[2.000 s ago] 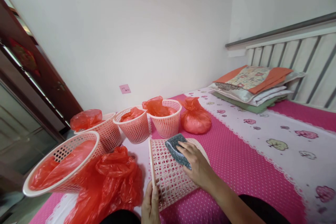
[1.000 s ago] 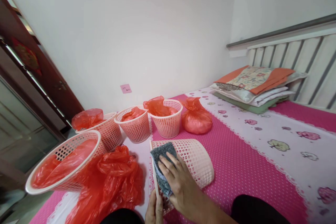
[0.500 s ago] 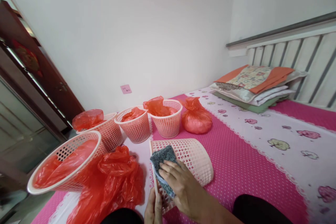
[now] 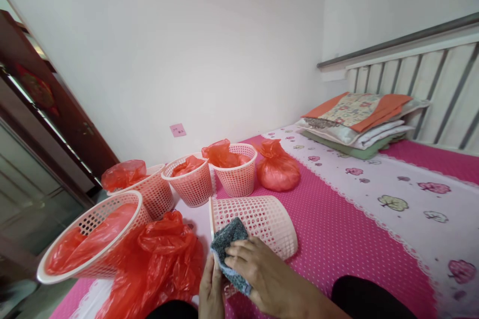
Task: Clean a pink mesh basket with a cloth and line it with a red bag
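A pink mesh basket [image 4: 258, 222] is seen lying on its side on the bed [image 4: 348, 239], near the front edge. A grey sponge [image 4: 229, 249] is pressed against its rim by the right hand [image 4: 258, 271], fingers flat over it. The rim is gripped by the left hand [image 4: 210, 291], closed on its edge. Just left, a loose red bag [image 4: 157, 259] is heaped; behind, three lined baskets [image 4: 192, 182] are ranged upright.

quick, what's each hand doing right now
Left hand: gripping the rim of the pink basket lying on its side.
Right hand: fingers pressing the grey sponge against that basket.
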A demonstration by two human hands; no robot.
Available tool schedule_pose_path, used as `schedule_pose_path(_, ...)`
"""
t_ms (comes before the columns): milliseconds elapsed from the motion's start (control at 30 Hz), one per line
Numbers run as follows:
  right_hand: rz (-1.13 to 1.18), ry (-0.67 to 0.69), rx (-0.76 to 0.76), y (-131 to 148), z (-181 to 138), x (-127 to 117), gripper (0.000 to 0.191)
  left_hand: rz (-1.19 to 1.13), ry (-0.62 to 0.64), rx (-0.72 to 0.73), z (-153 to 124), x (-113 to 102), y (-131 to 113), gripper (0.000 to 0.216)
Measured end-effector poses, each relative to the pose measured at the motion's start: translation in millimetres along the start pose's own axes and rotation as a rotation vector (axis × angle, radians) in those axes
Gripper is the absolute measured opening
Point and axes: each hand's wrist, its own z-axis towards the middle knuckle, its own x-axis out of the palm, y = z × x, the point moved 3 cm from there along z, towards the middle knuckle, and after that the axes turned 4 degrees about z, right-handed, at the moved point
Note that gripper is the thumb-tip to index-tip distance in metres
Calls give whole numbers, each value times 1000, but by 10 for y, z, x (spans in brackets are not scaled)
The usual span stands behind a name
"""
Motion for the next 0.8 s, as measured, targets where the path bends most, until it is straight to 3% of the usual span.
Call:
schedule_pose_path(167, -16, -52, 6, -94, 15, 129, 71, -43, 14, -28, 8, 142, -264, 62)
schedule_pose_path(333, -151, -71, 16, -166, 50, 250, 59, -48, -34, -70, 108, 212, -413, 71)
schedule_pose_path(500, -157, -70, 33, -252, 56, 142, 45, -127, 98, -94, 97, 300, -463, 69)
schedule_pose_path(667, -192, -182, 96, -536, -11, 18, 45, -151, 115, -103, 25, 307, -448, 73)
schedule_pose_path(800, -253, -317, 142, -914, -126, -58, 59, -102, 117, -103, -15, 255, -440, 75)
